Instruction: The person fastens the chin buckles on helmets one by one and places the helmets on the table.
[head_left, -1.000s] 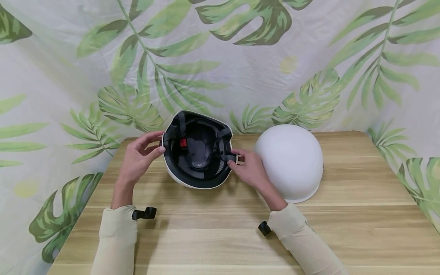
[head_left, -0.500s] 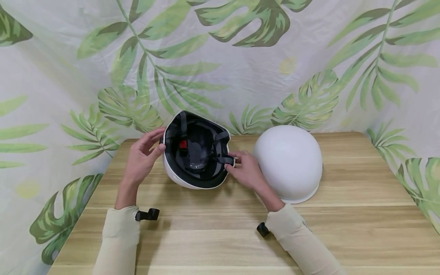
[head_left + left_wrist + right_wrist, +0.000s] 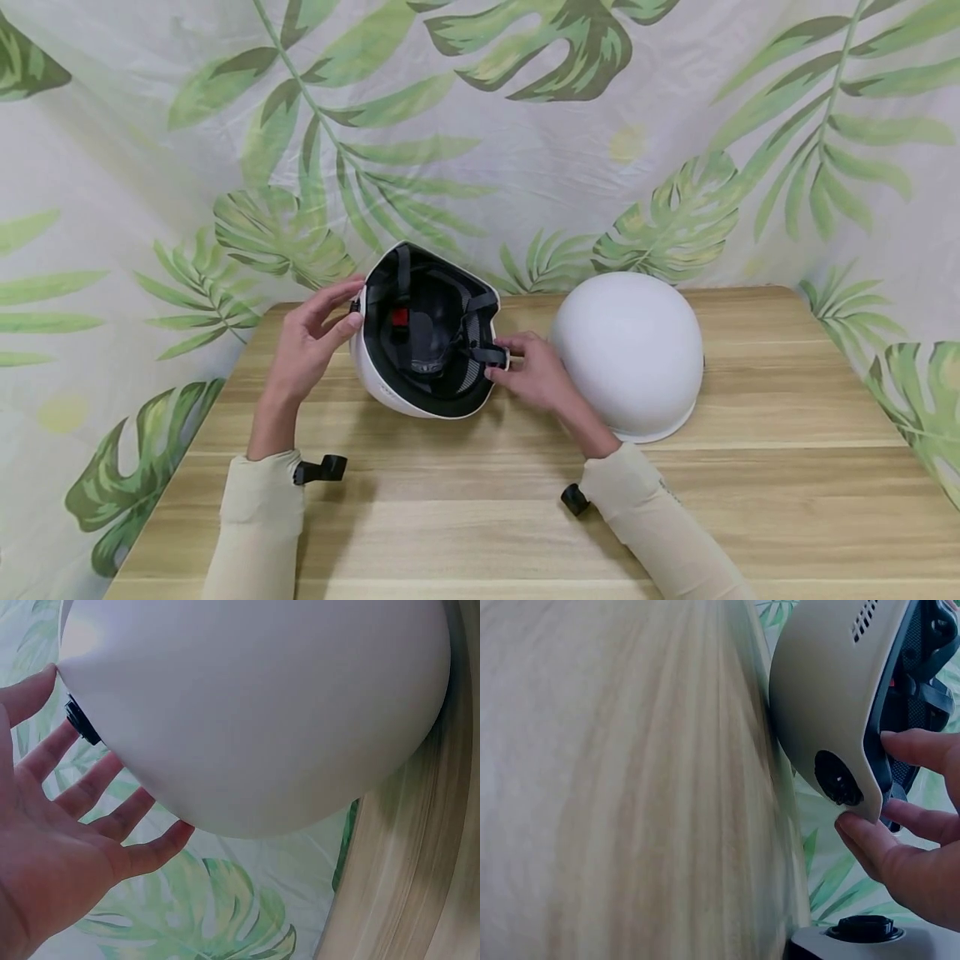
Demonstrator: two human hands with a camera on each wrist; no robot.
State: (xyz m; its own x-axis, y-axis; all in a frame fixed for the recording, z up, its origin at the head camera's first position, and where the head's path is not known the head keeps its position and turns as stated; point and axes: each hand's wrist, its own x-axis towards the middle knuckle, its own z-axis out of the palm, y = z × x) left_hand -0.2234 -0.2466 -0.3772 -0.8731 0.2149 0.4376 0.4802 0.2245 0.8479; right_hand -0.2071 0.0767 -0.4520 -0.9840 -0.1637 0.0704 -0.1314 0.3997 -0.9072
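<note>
A white helmet [image 3: 431, 312] is tipped on the wooden table with its black-lined inside toward the head camera. A red buckle [image 3: 401, 317] and black straps show inside it. My left hand [image 3: 303, 346] holds its left side, thumb at the rim and spread fingertips against the shell [image 3: 255, 720], near a small black round fitting [image 3: 82, 720]. On the other side my right hand [image 3: 536, 367] pinches the rim beside a strap, thumb on the inner edge, fingers below a black disc [image 3: 838, 778] on the shell.
A second white helmet [image 3: 628, 354] rests dome-up on the table [image 3: 465, 533], just right of my right hand. Behind the table hangs a leaf-patterned cloth [image 3: 525, 167]. Small black cameras [image 3: 322, 469] are strapped at both wrists.
The helmet has turned slightly, its right rim moving left and a little down with my right hand. More of the white shell shows at lower left. The second helmet stays put.
</note>
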